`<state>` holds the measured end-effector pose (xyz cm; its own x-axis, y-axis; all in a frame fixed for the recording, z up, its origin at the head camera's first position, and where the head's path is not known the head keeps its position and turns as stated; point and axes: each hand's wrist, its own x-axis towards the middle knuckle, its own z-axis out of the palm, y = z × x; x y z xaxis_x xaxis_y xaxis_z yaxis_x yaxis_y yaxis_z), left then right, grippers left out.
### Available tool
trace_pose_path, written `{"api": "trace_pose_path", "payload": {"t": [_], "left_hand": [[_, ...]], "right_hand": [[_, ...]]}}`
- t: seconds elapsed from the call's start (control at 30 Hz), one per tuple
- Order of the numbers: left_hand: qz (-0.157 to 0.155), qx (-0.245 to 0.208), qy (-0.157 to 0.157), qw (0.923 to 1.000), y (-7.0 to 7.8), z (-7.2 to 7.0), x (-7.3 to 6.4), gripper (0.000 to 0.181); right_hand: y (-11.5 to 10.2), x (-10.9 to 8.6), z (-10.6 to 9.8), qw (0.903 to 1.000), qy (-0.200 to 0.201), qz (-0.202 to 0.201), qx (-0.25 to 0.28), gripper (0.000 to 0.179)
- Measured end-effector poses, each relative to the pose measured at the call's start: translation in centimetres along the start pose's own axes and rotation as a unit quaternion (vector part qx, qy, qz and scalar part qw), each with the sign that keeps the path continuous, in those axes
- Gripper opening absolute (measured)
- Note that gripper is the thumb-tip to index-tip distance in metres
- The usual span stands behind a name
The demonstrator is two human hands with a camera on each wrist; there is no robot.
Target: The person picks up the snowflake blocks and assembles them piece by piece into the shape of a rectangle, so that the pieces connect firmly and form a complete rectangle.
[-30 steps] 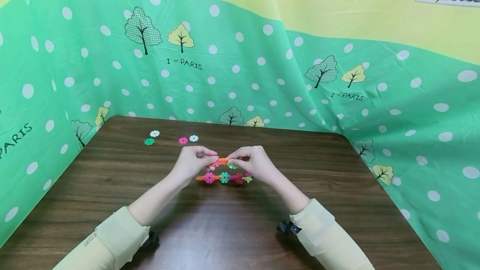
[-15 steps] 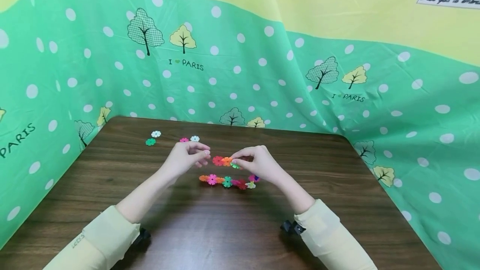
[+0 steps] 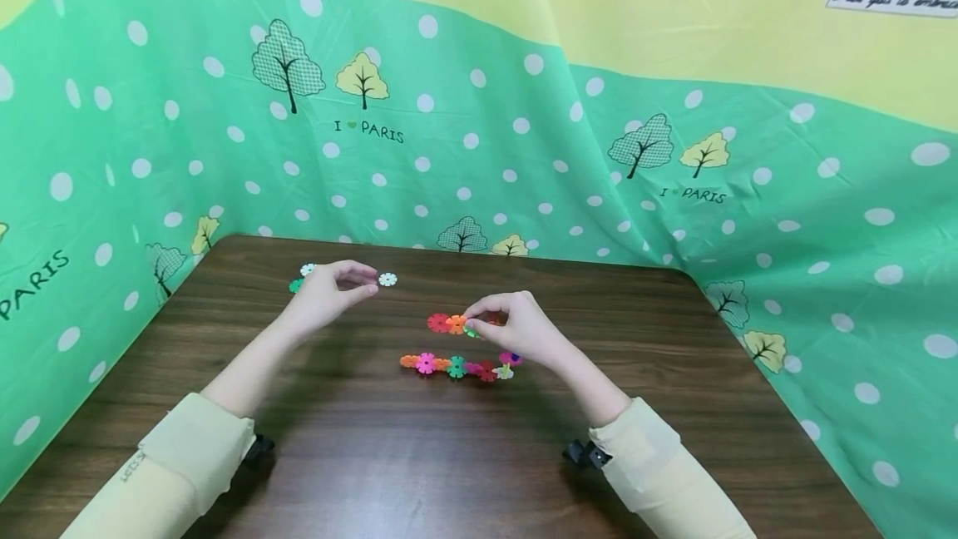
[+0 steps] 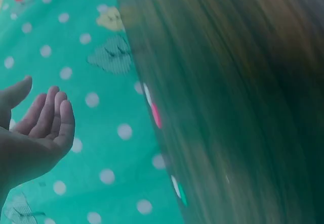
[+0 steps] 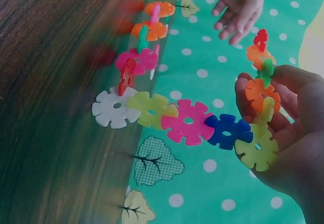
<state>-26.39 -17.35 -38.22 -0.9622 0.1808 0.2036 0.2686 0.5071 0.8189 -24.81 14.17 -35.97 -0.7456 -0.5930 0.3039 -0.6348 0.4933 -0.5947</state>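
Note:
My right hand pinches a chain of interlocking plastic snowflake discs, gripping it near a green disc. Beyond the fingertips the chain ends in orange and red discs. In the right wrist view it bends round through a blue disc, a pink disc and a white disc to an orange far end. My left hand hovers at the back left with fingers loosely bent and nothing in them. Right of its fingertips lies a loose white disc; a pink disc shows in the left wrist view.
Another white disc and a green disc lie partly behind the left hand. Dark wood grain covers the table. A green dotted curtain hangs along its back and sides. Each sleeve has a small black wrist camera.
My left hand has let go of the chain's red end and moved left and back towards the loose discs. The right hand still holds the chain, almost in the same place.

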Motion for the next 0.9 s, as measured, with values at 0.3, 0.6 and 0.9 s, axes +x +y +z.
{"api": "trace_pose_path", "payload": {"t": [0.3,0.6,0.9], "left_hand": [[0.02,0.065,-0.028,0.9973,-4.1,-3.3,1.2,0.047],[-0.004,0.086,-0.072,0.9937,-7.7,-5.7,1.5,0.061],[-0.019,0.141,-0.101,0.9847,-10.1,-6.7,1.4,0.061]], "right_hand": [[0.1,0.1,-0.2,0.9999,0.004,-0.009,-0.005,0.007],[0.0,0.2,-0.3,0.9998,0.012,-0.012,-0.01,0.007],[0.0,0.3,-0.1,0.9999,0.009,-0.012,-0.006,0.008]]}}
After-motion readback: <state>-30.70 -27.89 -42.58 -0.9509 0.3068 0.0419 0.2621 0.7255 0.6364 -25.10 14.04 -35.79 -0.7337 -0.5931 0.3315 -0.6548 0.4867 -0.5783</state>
